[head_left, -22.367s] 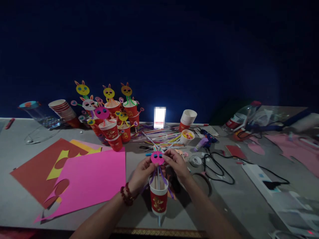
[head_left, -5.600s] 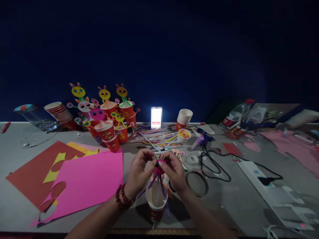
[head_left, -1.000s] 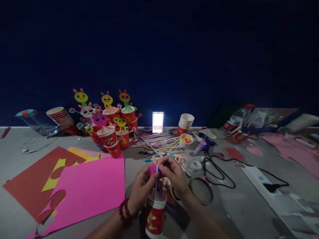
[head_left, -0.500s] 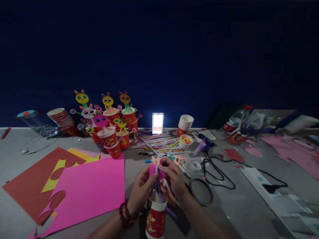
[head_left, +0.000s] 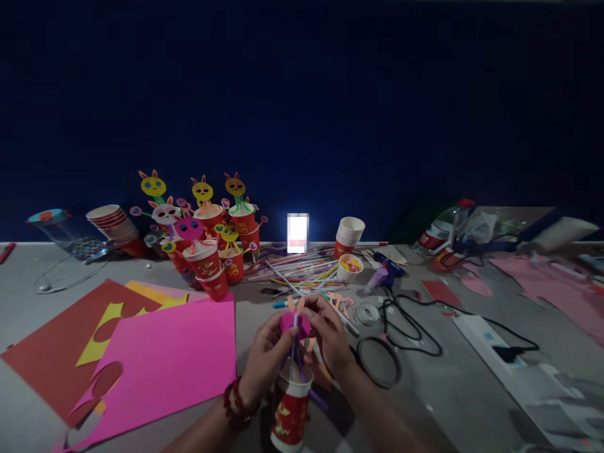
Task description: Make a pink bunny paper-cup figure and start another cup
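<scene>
Near the front of the table, a pink paper disc (head_left: 304,323) with two orange paper ears (head_left: 301,304) is pinched between my hands, its back towards me. My left hand (head_left: 268,347), with a dark red bead bracelet at the wrist, grips its left side, the thumb over a pale stick running down its middle. On the right edge, just below an ear, my right hand (head_left: 330,335) closes its thumb and fingers. Purple pipe cleaners (head_left: 299,365) and the stick run down into a red paper cup (head_left: 290,412), which tilts slightly below my hands.
Pink paper (head_left: 184,358) and brown paper (head_left: 51,346) lie left. Finished cup figures (head_left: 205,251) stand behind them. Loose pipe cleaners (head_left: 302,267) spread at the back. Right are a tape roll (head_left: 379,363), a glue gun (head_left: 389,265) with its cable, and a power strip (head_left: 495,352).
The cup's base has swung slightly left, so it tilts more. My hands keep their hold on the pink disc and have barely moved. The whole view has shifted a little.
</scene>
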`<state>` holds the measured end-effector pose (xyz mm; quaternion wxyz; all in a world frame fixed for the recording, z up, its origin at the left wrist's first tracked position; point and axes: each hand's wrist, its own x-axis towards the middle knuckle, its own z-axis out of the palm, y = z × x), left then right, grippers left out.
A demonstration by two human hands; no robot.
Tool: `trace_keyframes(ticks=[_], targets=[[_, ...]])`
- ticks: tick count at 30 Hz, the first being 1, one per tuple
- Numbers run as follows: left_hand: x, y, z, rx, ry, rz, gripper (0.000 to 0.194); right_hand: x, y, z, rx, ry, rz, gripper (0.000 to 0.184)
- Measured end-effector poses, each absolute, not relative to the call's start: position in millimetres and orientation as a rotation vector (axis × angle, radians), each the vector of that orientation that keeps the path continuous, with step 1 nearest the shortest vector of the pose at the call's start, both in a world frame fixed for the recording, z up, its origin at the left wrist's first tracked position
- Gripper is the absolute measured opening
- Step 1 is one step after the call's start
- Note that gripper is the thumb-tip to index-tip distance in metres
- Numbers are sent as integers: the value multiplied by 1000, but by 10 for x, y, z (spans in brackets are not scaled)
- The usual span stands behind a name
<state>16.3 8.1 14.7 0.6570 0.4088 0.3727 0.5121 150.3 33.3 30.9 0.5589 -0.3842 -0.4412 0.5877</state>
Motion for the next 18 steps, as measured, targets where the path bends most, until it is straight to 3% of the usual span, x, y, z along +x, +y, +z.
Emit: trace_keyframes(ticks=[10,18], targets=[[198,63,192,957,831,1139,31,1500,325,326,-993,-1061,1283,21],[197,71,200,937,857,1193,39,1487,326,289,-1018,-1179,1032,14]])
